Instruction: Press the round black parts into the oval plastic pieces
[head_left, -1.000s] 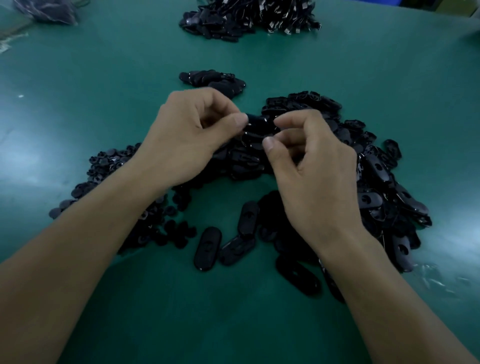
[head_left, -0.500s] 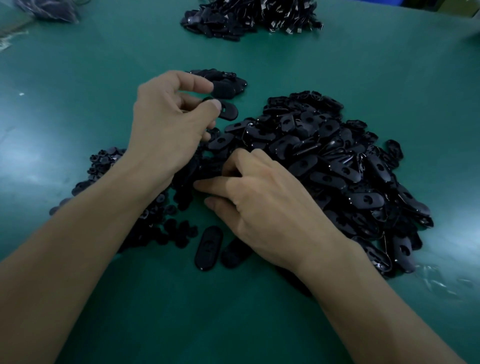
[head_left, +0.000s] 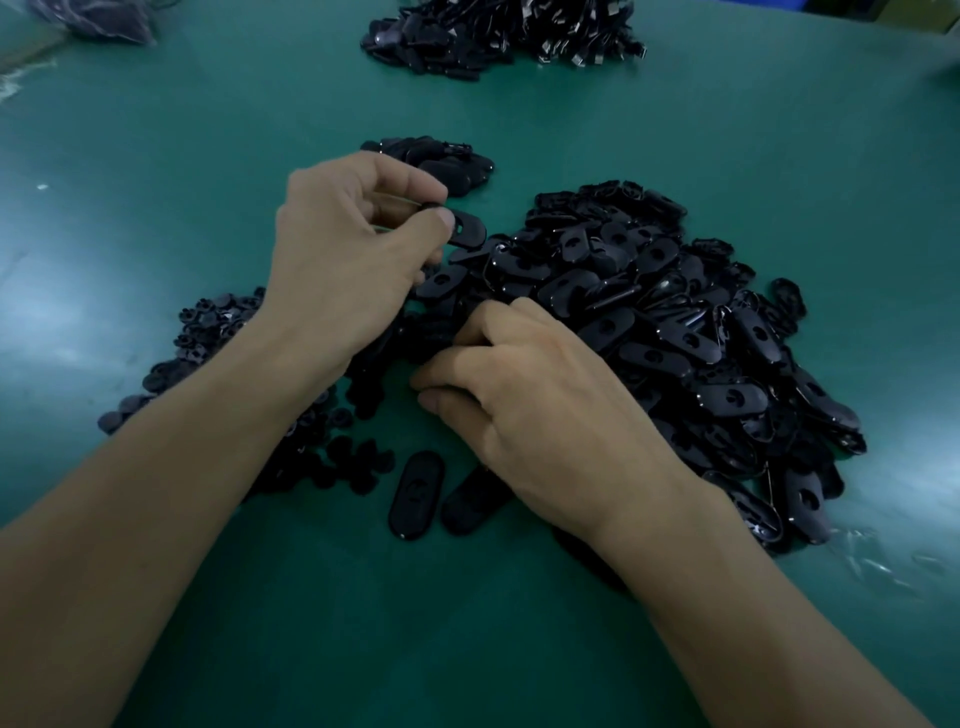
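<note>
**Lower centre.** Two loose oval pieces lie flat on the green table, side by side. The right-hand one is partly hidden under the wrist.

**Just above.** The right hand rests knuckles-up at the left edge of the pile of oval plastic pieces. Its fingers curl down and toward the frame's left. Whether they grasp anything cannot be told, since the fingertips are turned under.

**Centre left.** The round black parts form a low heap, crossed by the left forearm, with strays spilling toward the loose ovals.

**Centre.** The left hand pinches one oval piece between thumb and forefinger at one end. The free end juts to the right, clear of the pile.

**Upper centre.** A small cluster of dark pieces lies just beyond that hand.

**Top edge.** A far heap shows pale glints. A dark bag sits at upper left.

**Handling (a judgement).** The ovals appear light, thin and stiff, moulded with glossy faces that are probably slippery.
- Hold an oval by one end or by its edges, leaving uncovered the hole seen in the piled ovals.
- Put a finger behind the hole while pressing.
- The round parts are small and apt to slip or roll, so pinch them by the rim.
- Modest force should seat them, but a part that goes in skewed may jam or spring away.
</note>
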